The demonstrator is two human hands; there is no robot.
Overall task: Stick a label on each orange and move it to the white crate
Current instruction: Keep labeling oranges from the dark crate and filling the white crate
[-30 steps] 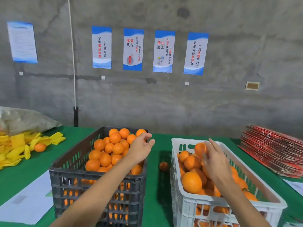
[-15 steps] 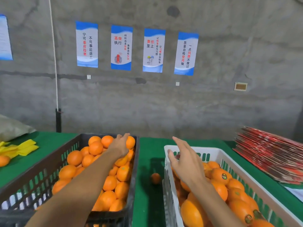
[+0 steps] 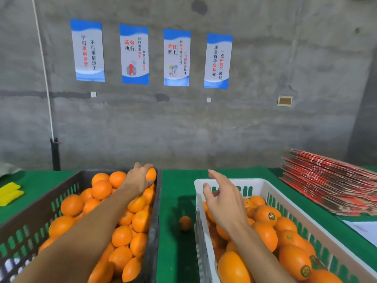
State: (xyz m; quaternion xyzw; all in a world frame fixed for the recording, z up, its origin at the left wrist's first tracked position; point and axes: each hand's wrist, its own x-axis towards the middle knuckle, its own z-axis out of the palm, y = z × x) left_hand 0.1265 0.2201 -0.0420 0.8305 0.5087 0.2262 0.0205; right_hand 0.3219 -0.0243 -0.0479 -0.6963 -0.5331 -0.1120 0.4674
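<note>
A dark grey crate on the left is heaped with unlabelled oranges. My left hand reaches to its far right corner and curls round one orange there. To the right stands the white crate, holding oranges with small round labels. My right hand hovers over the white crate's near-left part, fingers spread and relaxed, holding nothing that I can see.
A single loose orange lies on the green table between the crates. A stack of red flat cartons sits at the right, yellow pieces at the left, a white sheet at the right edge.
My left hand moved from above the grey crate to its far right corner and closed round an orange. My right hand drew back toward the white crate's left side. The view came closer.
</note>
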